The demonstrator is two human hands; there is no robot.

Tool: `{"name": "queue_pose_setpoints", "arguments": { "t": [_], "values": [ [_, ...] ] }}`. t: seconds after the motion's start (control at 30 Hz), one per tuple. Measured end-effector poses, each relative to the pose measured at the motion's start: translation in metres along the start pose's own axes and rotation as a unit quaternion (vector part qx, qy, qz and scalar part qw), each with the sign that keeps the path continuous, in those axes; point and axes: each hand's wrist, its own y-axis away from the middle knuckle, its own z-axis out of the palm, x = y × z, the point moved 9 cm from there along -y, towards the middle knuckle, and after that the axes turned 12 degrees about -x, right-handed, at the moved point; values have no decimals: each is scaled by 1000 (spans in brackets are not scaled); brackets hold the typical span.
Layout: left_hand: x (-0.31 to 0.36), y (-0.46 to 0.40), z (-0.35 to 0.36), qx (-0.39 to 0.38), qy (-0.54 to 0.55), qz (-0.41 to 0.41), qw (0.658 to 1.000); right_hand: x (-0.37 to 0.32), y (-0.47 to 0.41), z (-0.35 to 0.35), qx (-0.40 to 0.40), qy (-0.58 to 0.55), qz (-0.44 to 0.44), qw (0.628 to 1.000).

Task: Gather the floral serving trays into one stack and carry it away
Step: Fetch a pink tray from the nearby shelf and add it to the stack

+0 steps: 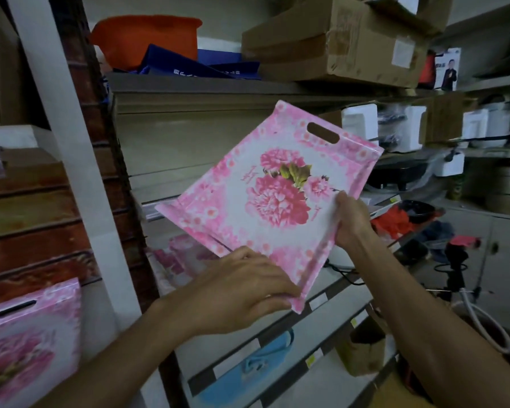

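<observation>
A pink floral serving tray [277, 187] with a handle slot is held tilted in the air in front of the shelves. My left hand [242, 290] grips its near corner from above. My right hand [351, 219] holds its right edge, thumb on the printed face. Another floral tray [183, 254] lies on the shelf just below and behind the held one, partly hidden. A third floral tray [27, 340] stands at the lower left, leaning against wooden boards.
Metal shelves [218, 89] fill the view, holding cardboard boxes [336, 39], blue bags [195, 66] and an orange tub [147, 36]. A white post [80, 172] stands at left. A blue item [262, 363] and a brown paper bag [365, 351] sit lower down.
</observation>
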Motion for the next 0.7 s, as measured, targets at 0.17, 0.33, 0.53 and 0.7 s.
{"name": "queue_pose_setpoints", "arguments": {
  "t": [0.17,0.33,0.53,0.7],
  "values": [
    [-16,7,7,55,109,-42,992,0,28,-25,9,44,-56,997],
    [-72,49,-17,247,133,-150,948,5,54,-32,-16,63,-80,995],
    [-131,105,7,297,348,-305,835,22,87,-6,-64,78,-90,991],
    [-136,140,38,312,452,-333,767,47,110,27,-126,87,-87,984]
  ]
}}
